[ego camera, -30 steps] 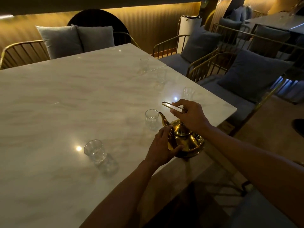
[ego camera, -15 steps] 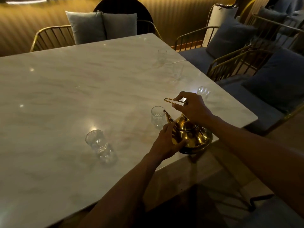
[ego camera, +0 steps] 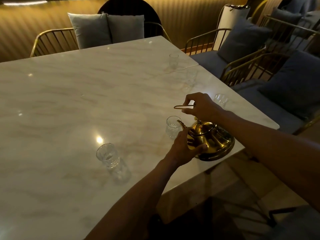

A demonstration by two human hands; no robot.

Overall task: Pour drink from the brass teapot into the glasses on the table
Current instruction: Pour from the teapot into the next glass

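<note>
**A:** Where did the brass teapot (ego camera: 212, 141) stand?

**B:** It sat on the pale marble surface (ego camera: 72, 108) near the edge, at about 4 o'clock from the surface's middle, its spout (ego camera: 181, 123) aimed toward 10 o'clock.

**A:** And the hands?

**B:** The right hand (ego camera: 201, 106) was above the pot, its fingers (ego camera: 187, 98) curled closed around the thin looped handle (ego camera: 183, 106), which jutted out toward 9 o'clock. The left hand (ego camera: 183, 148) was pressed against the pot's side below the spout, thumb laid along the belly, fingers wrapped partway round it. Whether the pot's base still touched the surface could not be told from this angle.

**A:** The glasses?

**B:** Five clear ones were seen. The nearest glass (ego camera: 172, 127) stood just beside the spout tip, at the pot's 9 o'clock. A ribbed glass (ego camera: 108, 155) stood well apart toward 8 o'clock, next to a bright lamp reflection (ego camera: 99, 139). A third glass (ego camera: 220, 99) showed beyond the right hand at 1 o'clock. A faint fourth glass (ego camera: 190, 78) stood at 12 o'clock, and a far glass (ego camera: 173, 60) near the seam between the two slabs. Their contents could not be made out in the dim light.

**A:** Around them?

**B:** Gold-framed chairs (ego camera: 52, 40) with grey cushions (ego camera: 107, 28) lined the far side, and blue-cushioned seats (ego camera: 294, 84) stood at 2 o'clock.
</note>
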